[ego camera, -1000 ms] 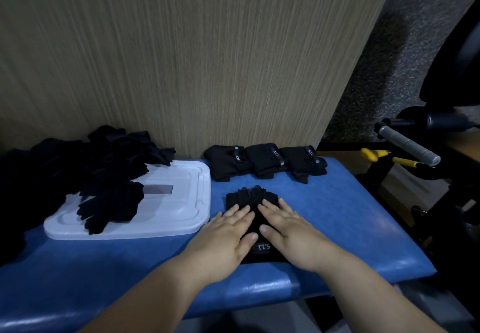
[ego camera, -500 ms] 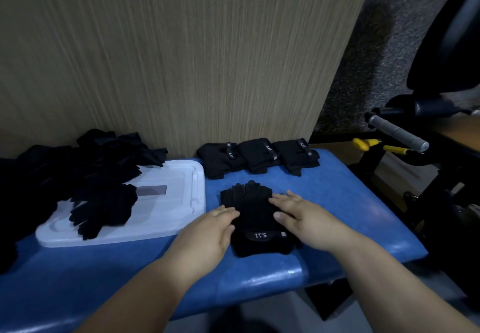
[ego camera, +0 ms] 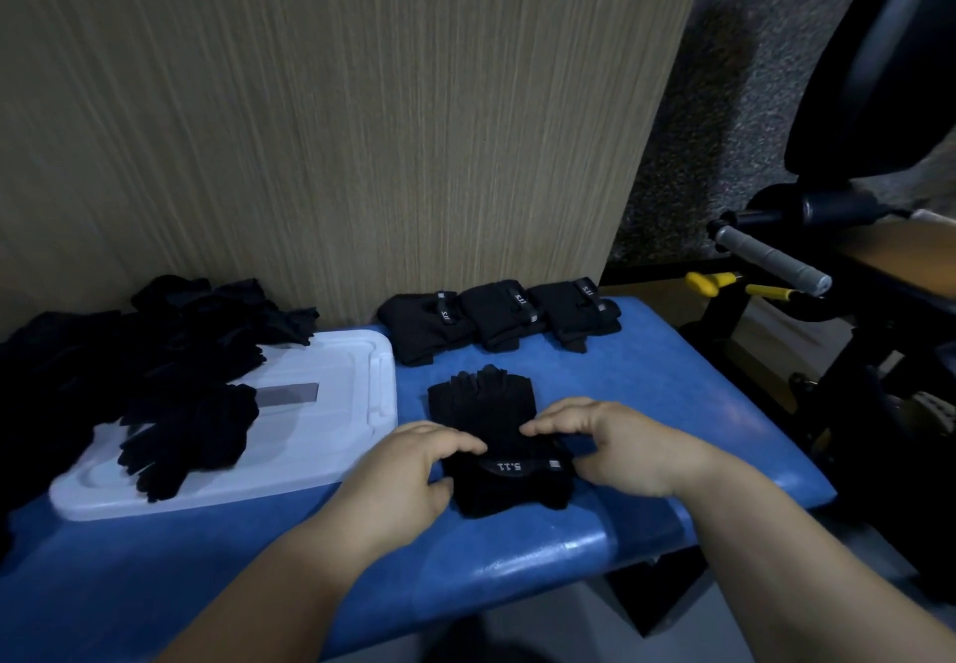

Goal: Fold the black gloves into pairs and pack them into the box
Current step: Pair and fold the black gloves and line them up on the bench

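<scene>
We see the black glove pair (ego camera: pixel 483 429) flat on the blue worktop (ego camera: pixel 672 403), near its front edge, cuff end with the 5.11 label toward us. Left hand (ego camera: pixel 408 476) grips its left edge and right hand (ego camera: pixel 605 447) its right edge, fingers curled over the fabric. Three folded pairs (ego camera: pixel 499 318) sit in a row behind, against the wood panel (ego camera: pixel 362 119). To the left, loose gloves (ego camera: pixel 186 429) are piled partly on a white lid (ego camera: pixel 336 434).
</scene>
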`<state>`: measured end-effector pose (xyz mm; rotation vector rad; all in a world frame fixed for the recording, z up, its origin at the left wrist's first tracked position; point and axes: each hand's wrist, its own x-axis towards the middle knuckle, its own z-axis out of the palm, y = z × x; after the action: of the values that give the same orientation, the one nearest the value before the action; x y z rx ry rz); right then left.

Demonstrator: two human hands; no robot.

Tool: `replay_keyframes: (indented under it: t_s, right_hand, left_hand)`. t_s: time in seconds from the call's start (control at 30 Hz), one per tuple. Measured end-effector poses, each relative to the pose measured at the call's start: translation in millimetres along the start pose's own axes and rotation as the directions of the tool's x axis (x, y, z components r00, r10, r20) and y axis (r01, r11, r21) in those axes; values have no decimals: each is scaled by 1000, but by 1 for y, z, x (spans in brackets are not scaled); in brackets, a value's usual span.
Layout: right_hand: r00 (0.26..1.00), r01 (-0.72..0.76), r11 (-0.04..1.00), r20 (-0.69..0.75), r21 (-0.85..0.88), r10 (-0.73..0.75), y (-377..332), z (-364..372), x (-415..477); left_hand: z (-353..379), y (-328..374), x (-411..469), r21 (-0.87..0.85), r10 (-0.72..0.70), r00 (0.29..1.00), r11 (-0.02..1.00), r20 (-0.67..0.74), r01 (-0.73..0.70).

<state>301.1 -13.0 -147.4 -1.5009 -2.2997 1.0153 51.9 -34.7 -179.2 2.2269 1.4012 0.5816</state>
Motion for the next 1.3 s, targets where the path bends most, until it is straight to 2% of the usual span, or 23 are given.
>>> replay_keyframes:
  t_s: [0.13, 0.33, 0.57, 0.77, 1.03, 1.2, 1.3]
  right_hand:
    - [999, -3, 999, 49, -37, 5, 0, -3, -3]
    - [999, -4, 1000, 47, -22, 5, -1, -3, -3]
    - [999, 15, 1000, 29, -15, -14, -6, -3, -4]
    - [994, 61, 998, -90, 35, -58, -7, 2, -1]
    - [968, 133, 934, -244, 330, -51, -5, 9, 6]
    - [949, 59, 954, -314, 295, 38, -14, 16, 8]
    - [929, -11, 956, -351, 293, 118, -18, 19, 10]
  left_hand:
    - [3, 0, 1, -7, 16, 1000, 1000, 12, -16]
    - [5, 7, 0, -41, 0, 997, 999, -81, -4]
    - [1, 13, -1, -149, -109, 991, 984, -74, 97]
    - [0, 14, -1, -234, -219, 975, 951, -45, 202]
    - [-7, 21, 0, -433, -359, 930, 852, -74, 295]
    - [-8, 31, 1, -570, -401, 912, 771, -89, 283]
    - [-9, 31, 1, -595, -413, 908, 748, -68, 295]
